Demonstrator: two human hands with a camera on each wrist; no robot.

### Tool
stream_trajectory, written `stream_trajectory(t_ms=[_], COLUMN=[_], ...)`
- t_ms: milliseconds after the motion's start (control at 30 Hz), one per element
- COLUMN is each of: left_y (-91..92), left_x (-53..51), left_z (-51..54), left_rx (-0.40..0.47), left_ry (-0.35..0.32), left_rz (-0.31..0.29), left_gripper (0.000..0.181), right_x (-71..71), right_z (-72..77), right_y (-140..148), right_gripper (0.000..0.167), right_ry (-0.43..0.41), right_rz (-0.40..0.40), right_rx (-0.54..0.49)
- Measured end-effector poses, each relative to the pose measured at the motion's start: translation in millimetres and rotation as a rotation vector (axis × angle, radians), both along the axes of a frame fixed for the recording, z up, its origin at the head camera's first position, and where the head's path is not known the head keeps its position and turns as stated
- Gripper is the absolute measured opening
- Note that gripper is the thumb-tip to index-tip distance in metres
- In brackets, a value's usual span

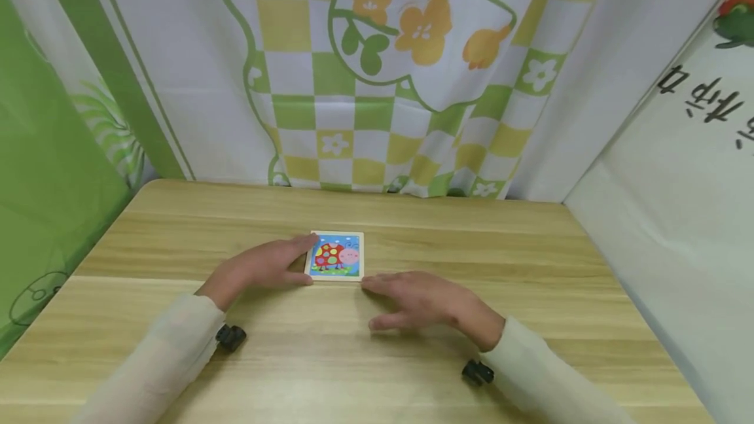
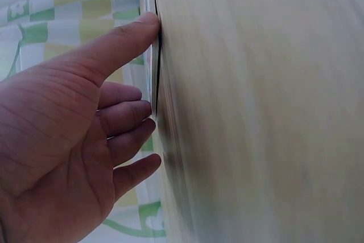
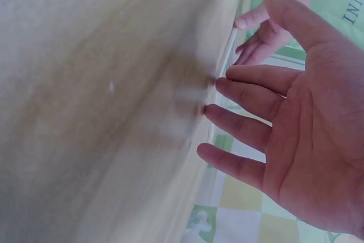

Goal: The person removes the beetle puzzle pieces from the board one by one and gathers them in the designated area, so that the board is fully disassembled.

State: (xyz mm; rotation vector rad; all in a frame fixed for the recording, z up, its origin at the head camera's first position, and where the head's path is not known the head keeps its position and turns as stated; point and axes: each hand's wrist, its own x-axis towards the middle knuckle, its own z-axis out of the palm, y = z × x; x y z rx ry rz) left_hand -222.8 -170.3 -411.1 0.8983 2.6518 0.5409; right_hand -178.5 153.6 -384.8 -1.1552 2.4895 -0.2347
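Left hand (image 1: 262, 265) spread along left edge of ladybird picture (image 1: 336, 258); right hand (image 1: 421, 300) outstretched at picture's near right corner.

Both of the person's arms (image 1: 156, 355) reach inward, fingers (image 2: 126, 116) extended.
From seven o'clock, the left grip (image 1: 265, 264) points toward two, thumb (image 1: 298, 279) spread toward three; from five o'clock, the right grip (image 1: 427, 300) points toward ten, its thumb apart toward nine.

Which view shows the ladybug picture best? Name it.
The head view: the ladybug picture faces up, nearly all visible. The left wrist view shows just its thin edge; the right wrist view, at most a sliver, hard to make out.
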Motion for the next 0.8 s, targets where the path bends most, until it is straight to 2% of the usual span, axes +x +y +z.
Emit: stream_trajectory(t_ms=[133, 433, 800], left_y=[4.4, 7.0, 8.6], left_x=[1.6, 3.3, 4.6], left_z=[-1.1, 1.7, 2.3], left_rx=[-0.014, -0.009, -0.003], left_ry=[0.010, 0.024, 0.025], left_rz=[-0.003, 0.000, -0.012], left_gripper=[0.085, 0.082, 0.080], right_x=[-2.5, -5.0, -3.7], right_z=[0.7, 5.1, 2.8], right_y=[2.3, 3.1, 3.9], right_gripper=[0.070, 0.058, 0.061], right_ry=[-0.030, 0.005, 0.006], right_rz=[-0.003, 0.040, 0.037], right_rx=[-0.004, -0.032, -0.025])
